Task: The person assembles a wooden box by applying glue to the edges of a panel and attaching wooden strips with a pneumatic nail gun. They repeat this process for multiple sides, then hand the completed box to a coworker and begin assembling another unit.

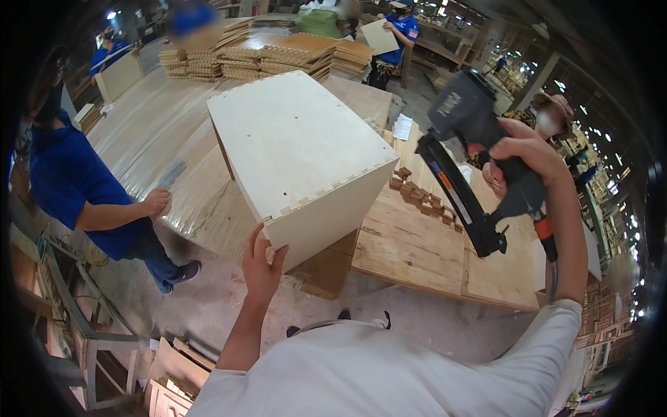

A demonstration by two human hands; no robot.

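Note:
A pale wooden box (pixel 292 153) with finger-jointed edges stands in front of me, its broad top panel showing a few small holes. My left hand (pixel 262 267) grips its near left corner, thumb on the front panel and fingers round the side edge. Raised on the right, my right hand (pixel 521 156) is wrapped round the handle of a black pneumatic nail gun (pixel 472 115). The gun's long magazine slants down toward the bench, apart from the box. An air hose with an orange fitting (pixel 543 228) hangs from the handle.
Small wood blocks (pixel 424 198) lie on a plywood bench (pixel 410 243) to the right. Stacked jointed panels (pixel 278 55) sit at the back of the plastic-covered table (pixel 139 146). A co-worker in blue (pixel 83 181) stands at left; others work farther off. A wooden frame (pixel 90 340) is lower left.

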